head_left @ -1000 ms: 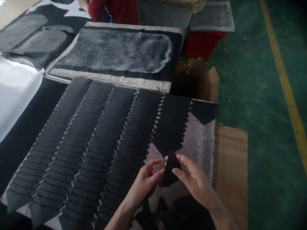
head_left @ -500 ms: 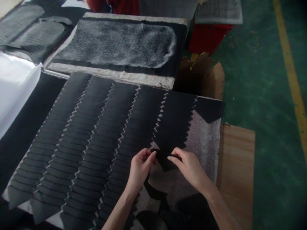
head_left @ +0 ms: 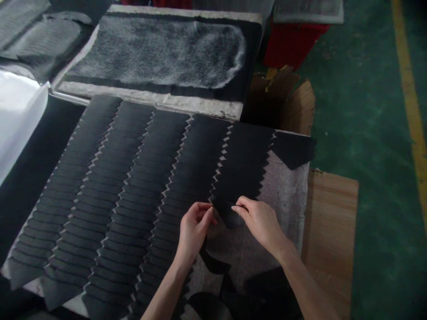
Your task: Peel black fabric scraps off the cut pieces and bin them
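Observation:
My left hand (head_left: pixel 197 222) pinches the left end of a small black pointed piece of sheet material (head_left: pixel 227 214), and my right hand (head_left: pixel 256 218) pinches its right end. The piece lies at the lower end of a column of overlapping black pieces (head_left: pixel 245 164). More columns of the same overlapping pieces (head_left: pixel 133 186) cover the board to the left, with zigzag gaps between them. Below my hands, a loose black piece (head_left: pixel 215 263) lies on the greyish cloth-like board surface (head_left: pixel 230 249). Darker loose pieces (head_left: pixel 208 306) sit at the bottom edge, partly cut off.
Behind stands another board (head_left: pixel 213 106) bearing a grey-white dusted black sheet (head_left: pixel 160 53). White sheeting (head_left: pixel 20 111) lies at left. To the right are a torn cardboard box (head_left: pixel 302 104), a wooden panel (head_left: pixel 333 235), a red bin (head_left: pixel 290 44) and green floor (head_left: pixel 376 111).
Both hands have moved slightly up, bringing the held piece against the column's lower end. The view has shifted a little, and the person in red at the back is now mostly out of frame.

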`<control>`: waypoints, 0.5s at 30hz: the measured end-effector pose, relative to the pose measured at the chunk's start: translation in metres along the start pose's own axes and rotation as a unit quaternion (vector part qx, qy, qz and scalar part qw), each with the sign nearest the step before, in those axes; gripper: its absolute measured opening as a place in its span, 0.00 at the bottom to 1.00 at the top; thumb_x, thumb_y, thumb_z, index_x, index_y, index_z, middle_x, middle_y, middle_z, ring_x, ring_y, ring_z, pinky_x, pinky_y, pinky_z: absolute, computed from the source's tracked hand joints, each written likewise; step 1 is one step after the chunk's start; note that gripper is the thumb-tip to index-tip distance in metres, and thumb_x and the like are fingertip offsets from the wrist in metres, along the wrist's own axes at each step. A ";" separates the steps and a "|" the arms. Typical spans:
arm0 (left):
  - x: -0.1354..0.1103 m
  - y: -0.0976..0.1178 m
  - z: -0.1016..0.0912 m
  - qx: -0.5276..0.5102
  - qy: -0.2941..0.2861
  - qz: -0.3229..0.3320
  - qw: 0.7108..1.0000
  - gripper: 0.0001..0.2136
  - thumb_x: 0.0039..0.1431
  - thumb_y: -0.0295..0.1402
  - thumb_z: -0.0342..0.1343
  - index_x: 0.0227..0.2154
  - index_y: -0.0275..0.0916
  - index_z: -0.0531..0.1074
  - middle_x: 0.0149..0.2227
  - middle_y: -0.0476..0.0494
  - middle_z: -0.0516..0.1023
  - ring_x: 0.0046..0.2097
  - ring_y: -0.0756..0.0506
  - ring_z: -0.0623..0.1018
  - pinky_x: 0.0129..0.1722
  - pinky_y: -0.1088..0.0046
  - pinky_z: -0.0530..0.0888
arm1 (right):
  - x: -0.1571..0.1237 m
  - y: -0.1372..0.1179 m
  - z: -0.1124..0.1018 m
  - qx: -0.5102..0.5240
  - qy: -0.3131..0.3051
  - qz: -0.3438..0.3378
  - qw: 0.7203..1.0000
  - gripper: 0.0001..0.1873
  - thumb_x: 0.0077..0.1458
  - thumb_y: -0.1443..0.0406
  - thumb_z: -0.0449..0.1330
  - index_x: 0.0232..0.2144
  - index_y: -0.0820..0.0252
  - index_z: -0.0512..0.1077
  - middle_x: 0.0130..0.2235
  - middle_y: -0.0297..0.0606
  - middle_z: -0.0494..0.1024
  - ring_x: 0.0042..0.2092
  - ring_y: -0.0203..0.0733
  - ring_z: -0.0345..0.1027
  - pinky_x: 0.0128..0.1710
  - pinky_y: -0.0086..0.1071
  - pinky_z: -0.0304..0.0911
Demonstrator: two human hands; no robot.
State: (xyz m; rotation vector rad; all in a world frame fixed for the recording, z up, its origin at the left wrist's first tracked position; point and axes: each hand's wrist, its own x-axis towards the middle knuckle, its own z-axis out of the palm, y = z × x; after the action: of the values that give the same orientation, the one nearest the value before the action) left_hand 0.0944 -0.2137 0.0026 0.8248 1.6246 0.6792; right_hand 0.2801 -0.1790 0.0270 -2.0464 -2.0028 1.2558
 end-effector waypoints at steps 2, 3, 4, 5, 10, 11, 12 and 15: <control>0.000 0.000 -0.001 -0.004 -0.001 0.000 1.000 0.15 0.58 0.44 0.58 0.38 0.36 0.70 0.22 0.51 0.76 0.18 0.54 0.67 0.18 0.81 0.59 | 0.002 0.001 -0.002 -0.001 -0.008 0.000 1.000 0.10 0.61 0.59 0.57 0.29 0.54 0.72 0.25 0.29 0.76 0.29 0.35 0.69 0.28 0.27 0.48; 0.000 -0.001 -0.001 -0.005 -0.001 0.001 1.000 0.15 0.58 0.44 0.58 0.38 0.37 0.70 0.22 0.51 0.76 0.18 0.55 0.67 0.18 0.82 0.59 | 0.002 0.002 -0.002 0.002 -0.012 -0.003 1.000 0.10 0.61 0.59 0.57 0.29 0.54 0.72 0.25 0.29 0.76 0.29 0.34 0.69 0.28 0.27 0.48; -0.001 -0.001 -0.002 -0.006 0.000 0.001 1.000 0.14 0.58 0.44 0.57 0.39 0.37 0.71 0.23 0.51 0.76 0.18 0.55 0.66 0.18 0.82 0.59 | 0.003 0.002 -0.003 0.007 -0.016 -0.005 1.000 0.11 0.61 0.58 0.57 0.28 0.54 0.72 0.25 0.29 0.76 0.29 0.34 0.69 0.28 0.27 0.48; -0.001 -0.001 -0.002 -0.007 0.000 0.000 1.000 0.14 0.58 0.43 0.57 0.39 0.37 0.71 0.23 0.51 0.76 0.18 0.55 0.66 0.18 0.82 0.59 | 0.004 0.003 -0.003 0.014 -0.019 -0.007 1.000 0.11 0.61 0.58 0.57 0.28 0.54 0.72 0.25 0.29 0.76 0.29 0.34 0.68 0.28 0.27 0.48; -0.001 -0.001 -0.002 -0.019 -0.006 -0.005 1.000 0.14 0.58 0.43 0.58 0.39 0.36 0.71 0.22 0.52 0.75 0.18 0.56 0.65 0.17 0.83 0.58 | 0.005 0.004 0.000 0.039 -0.016 0.009 0.999 0.11 0.61 0.58 0.57 0.28 0.53 0.72 0.24 0.28 0.74 0.27 0.33 0.67 0.27 0.27 0.48; -0.001 -0.001 -0.002 -0.023 -0.008 -0.005 1.000 0.14 0.58 0.43 0.58 0.39 0.36 0.71 0.22 0.52 0.75 0.18 0.56 0.64 0.17 0.83 0.58 | 0.006 0.003 0.000 0.038 -0.014 0.011 0.999 0.11 0.61 0.58 0.57 0.28 0.53 0.72 0.24 0.28 0.74 0.27 0.33 0.66 0.27 0.27 0.48; -0.002 -0.001 -0.002 -0.026 -0.009 -0.005 1.000 0.14 0.58 0.43 0.58 0.39 0.37 0.71 0.22 0.52 0.74 0.17 0.56 0.64 0.17 0.83 0.58 | 0.006 0.002 0.000 0.037 -0.012 0.011 0.999 0.11 0.61 0.58 0.57 0.28 0.54 0.72 0.24 0.28 0.74 0.27 0.33 0.66 0.27 0.27 0.48; -0.002 0.000 -0.002 -0.027 -0.010 -0.002 1.000 0.14 0.58 0.43 0.58 0.40 0.37 0.72 0.22 0.52 0.74 0.17 0.57 0.62 0.17 0.83 0.58 | 0.005 0.002 0.000 0.030 -0.011 0.003 0.999 0.11 0.61 0.58 0.57 0.28 0.54 0.73 0.24 0.28 0.75 0.27 0.33 0.66 0.27 0.27 0.48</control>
State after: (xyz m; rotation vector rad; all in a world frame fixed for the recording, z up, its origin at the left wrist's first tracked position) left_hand 0.0929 -0.2152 0.0045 0.7869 1.5816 0.7076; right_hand 0.2806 -0.1750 0.0234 -2.0228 -1.9429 1.3285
